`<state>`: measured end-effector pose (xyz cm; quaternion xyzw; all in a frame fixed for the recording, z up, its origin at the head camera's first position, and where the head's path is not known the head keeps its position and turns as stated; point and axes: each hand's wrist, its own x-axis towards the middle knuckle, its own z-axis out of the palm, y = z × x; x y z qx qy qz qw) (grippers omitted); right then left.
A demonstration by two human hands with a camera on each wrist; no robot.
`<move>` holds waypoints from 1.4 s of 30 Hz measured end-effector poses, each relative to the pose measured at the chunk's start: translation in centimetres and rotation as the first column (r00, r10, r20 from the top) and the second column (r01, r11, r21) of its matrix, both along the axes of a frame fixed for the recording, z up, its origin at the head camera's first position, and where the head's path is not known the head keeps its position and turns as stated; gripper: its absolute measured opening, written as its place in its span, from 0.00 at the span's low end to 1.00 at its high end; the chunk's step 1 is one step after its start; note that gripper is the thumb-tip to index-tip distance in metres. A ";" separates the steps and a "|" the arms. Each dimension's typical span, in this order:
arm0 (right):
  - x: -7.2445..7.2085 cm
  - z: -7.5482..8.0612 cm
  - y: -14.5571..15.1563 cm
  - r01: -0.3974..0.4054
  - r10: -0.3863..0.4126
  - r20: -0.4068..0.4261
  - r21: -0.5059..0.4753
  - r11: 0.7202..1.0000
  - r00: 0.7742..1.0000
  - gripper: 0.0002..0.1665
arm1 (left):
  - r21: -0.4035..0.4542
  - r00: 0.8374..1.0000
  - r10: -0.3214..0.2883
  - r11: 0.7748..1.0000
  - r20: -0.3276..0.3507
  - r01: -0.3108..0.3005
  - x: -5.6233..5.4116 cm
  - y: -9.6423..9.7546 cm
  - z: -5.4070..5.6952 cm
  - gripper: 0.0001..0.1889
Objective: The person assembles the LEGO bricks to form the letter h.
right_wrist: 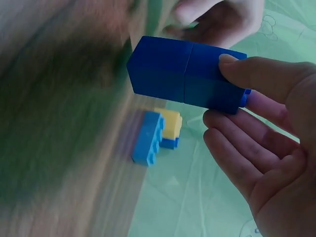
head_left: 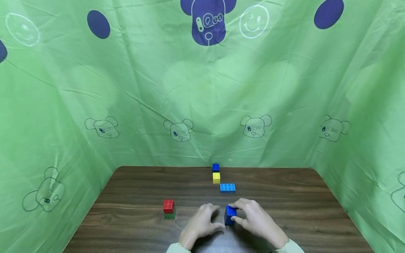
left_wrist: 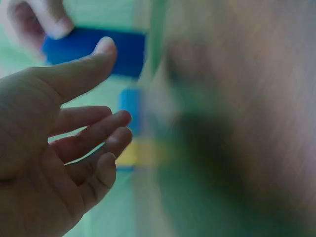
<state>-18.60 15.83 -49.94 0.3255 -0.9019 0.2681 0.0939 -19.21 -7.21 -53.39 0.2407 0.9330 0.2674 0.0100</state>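
Observation:
Two dark blue toy bricks joined in a stack (head_left: 230, 215) stand upright in front of me, and the seam between them shows in the right wrist view. My right hand (head_left: 257, 219) pinches the upper brick (right_wrist: 216, 76) between thumb and fingers. Just left of the stack is my left hand (head_left: 204, 222), its fingers loosely bent and holding nothing. In the left wrist view the left thumb (left_wrist: 89, 69) overlaps the blue stack (left_wrist: 131, 52); whether it touches is unclear.
To the left, a red brick (head_left: 168, 206) sits on a green brick (head_left: 170, 215). Farther back are a light blue brick (head_left: 227, 188), a yellow brick (head_left: 216, 178) and a dark blue brick (head_left: 216, 167). A green printed curtain (head_left: 215, 88) surrounds the wooden table (head_left: 136, 196).

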 end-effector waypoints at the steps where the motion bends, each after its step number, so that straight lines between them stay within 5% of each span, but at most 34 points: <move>1: 0.0 0.1 0.2 0.010 -0.010 0.002 0.005 1.000 1.000 0.19 | -0.010 0.999 0.024 1.000 -0.022 -0.024 0.0 -0.7 0.6 0.32; 4: -0.1 0.5 0.8 0.034 -0.034 0.012 0.011 0.999 0.999 0.18 | -0.025 0.977 0.098 0.994 -0.188 -0.104 -0.2 -3.1 2.4 0.30; 7: -0.2 0.5 1.5 0.047 -0.047 0.005 0.013 0.999 0.999 0.18 | 0.012 0.922 0.187 0.981 -0.338 -0.194 -0.2 -5.6 4.0 0.29; 9: -0.3 0.5 1.9 0.055 -0.055 0.000 0.016 0.998 0.998 0.18 | 0.029 0.898 0.243 0.968 -0.366 -0.251 -0.1 -7.3 4.9 0.30; 11: -0.4 0.5 2.2 0.063 -0.063 0.002 0.022 0.998 0.998 0.18 | 0.011 0.904 0.297 0.951 -0.309 -0.309 0.2 -8.9 5.6 0.33; 14: -0.4 0.4 2.7 0.072 -0.073 0.016 0.040 0.997 0.997 0.18 | -0.047 0.924 0.358 0.929 -0.135 -0.367 0.6 -11.0 6.1 0.35; 16: -0.4 0.4 2.9 0.075 -0.077 0.034 0.053 0.996 0.996 0.18 | -0.077 0.924 0.381 0.921 -0.020 -0.381 0.7 -12.0 6.0 0.35; 19: -0.4 0.3 3.1 0.075 -0.079 0.060 0.062 0.995 0.995 0.18 | -0.070 0.923 0.383 0.923 0.049 -0.379 0.6 -13.0 5.2 0.32; 25: -0.5 -0.4 3.3 0.057 -0.060 0.048 0.046 0.997 0.997 0.19 | 0.007 0.940 0.340 0.940 -0.017 -0.340 0.8 -13.3 3.1 0.22; 32: -0.5 -0.8 3.4 0.047 -0.048 0.043 0.003 0.999 0.998 0.18 | 0.044 0.954 0.299 0.954 -0.016 -0.298 1.6 -11.4 3.0 0.21; 42: -0.7 -0.9 3.8 0.009 -0.007 0.039 -0.041 0.999 0.999 0.18 | 0.141 0.988 0.153 0.979 -0.025 -0.148 1.4 -6.7 2.3 0.18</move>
